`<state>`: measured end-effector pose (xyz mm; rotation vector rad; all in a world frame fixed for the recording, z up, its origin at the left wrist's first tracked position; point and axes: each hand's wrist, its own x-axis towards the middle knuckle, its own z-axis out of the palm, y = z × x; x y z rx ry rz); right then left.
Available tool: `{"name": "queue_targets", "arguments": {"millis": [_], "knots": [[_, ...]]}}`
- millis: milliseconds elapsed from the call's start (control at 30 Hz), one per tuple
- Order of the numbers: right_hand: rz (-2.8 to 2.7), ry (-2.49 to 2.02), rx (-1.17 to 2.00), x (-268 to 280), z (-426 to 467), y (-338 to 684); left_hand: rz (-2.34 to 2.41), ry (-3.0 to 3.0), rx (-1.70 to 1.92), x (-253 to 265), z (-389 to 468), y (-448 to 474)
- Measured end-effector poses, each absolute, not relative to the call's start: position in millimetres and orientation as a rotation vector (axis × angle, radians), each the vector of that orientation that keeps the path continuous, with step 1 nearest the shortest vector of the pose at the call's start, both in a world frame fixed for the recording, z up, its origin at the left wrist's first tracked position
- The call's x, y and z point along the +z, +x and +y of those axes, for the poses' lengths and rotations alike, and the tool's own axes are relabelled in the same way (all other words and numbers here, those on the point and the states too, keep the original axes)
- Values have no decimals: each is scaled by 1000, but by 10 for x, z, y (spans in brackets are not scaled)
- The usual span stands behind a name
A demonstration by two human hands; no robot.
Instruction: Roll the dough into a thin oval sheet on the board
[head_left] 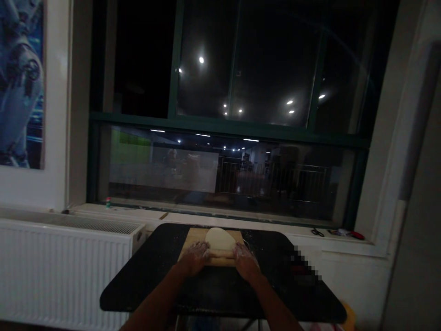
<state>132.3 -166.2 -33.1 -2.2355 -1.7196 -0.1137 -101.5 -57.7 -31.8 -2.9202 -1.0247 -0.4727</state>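
Note:
A pale, rounded sheet of dough (220, 239) lies on a wooden board (193, 235). Across the near edge of the dough runs a light wooden rolling pin (221, 253). My left hand (195, 255) rests over the pin's left end, its fingers dusted with white flour. On the opposite end sits my right hand (245, 259), floury as well. Both hands are closed over the pin, though the undersides of the fingers are hidden. Part of the board lies beneath my hands.
The board stands on a black table (155, 276) with rounded corners. A white radiator (62, 271) is at the left. Behind the table runs a windowsill (193, 219), with black scissors (317, 232) and a red item (357, 235) at its right and a small bottle (108, 202) at its left.

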Motion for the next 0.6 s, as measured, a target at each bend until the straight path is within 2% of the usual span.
{"name": "queue_targets", "arguments": {"millis": [300, 500, 600], "knots": [[-1870, -2019, -297, -456, -1860, 1334, -979, -3064, -675, -285, -699, -1364], [-1824, -2105, -204, -34, -1348, 1610, -854, -3118, -701, 70, -225, -1102], [-1763, -2226, -187, 64, -1031, 1790, -862, -3086, -647, 79, 45, -851]]}}
